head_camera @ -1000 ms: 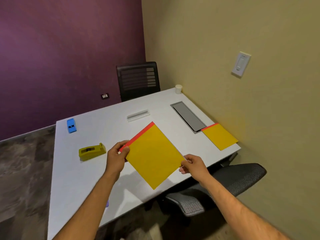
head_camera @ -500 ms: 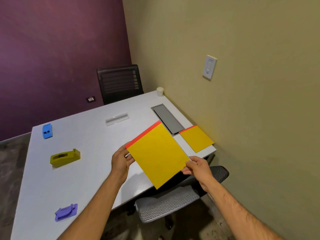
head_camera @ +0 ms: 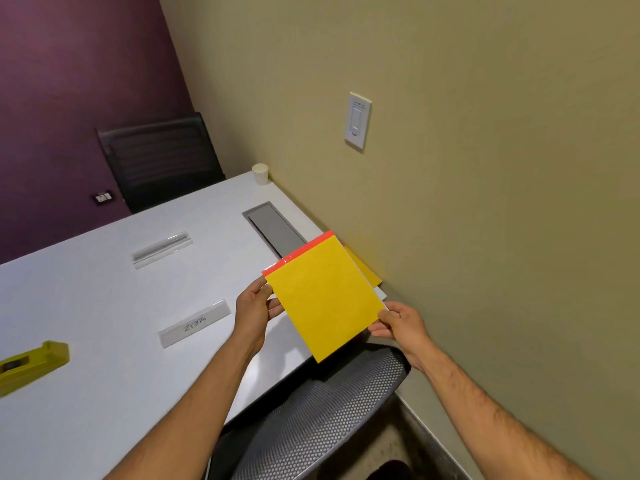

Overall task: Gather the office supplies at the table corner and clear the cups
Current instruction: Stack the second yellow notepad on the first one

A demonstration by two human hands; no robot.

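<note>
I hold a yellow notepad [head_camera: 325, 296] with a red top strip in both hands, above the near right corner of the white table [head_camera: 104, 306]. My left hand [head_camera: 254, 308] grips its left edge, my right hand [head_camera: 398, 323] pinches its lower right corner. A second yellow notepad [head_camera: 365, 271] lies on that corner, mostly hidden under the held one. A white paper cup [head_camera: 260, 173] stands at the far right corner by the wall. A yellow-green tape dispenser [head_camera: 31, 363] sits at the left edge of the view.
A name plate marked "ZEBRA" [head_camera: 195, 323] and a clear plate [head_camera: 162, 249] lie mid-table. A grey cable hatch [head_camera: 275, 228] is set into the tabletop. A mesh chair [head_camera: 311, 417] stands below my hands, a black chair [head_camera: 159, 157] at the far side. The beige wall is close on the right.
My hands have carried the held notepad to the right, over the notepad on the table corner. My view has shifted right; the blue and purple items have left the frame.
</note>
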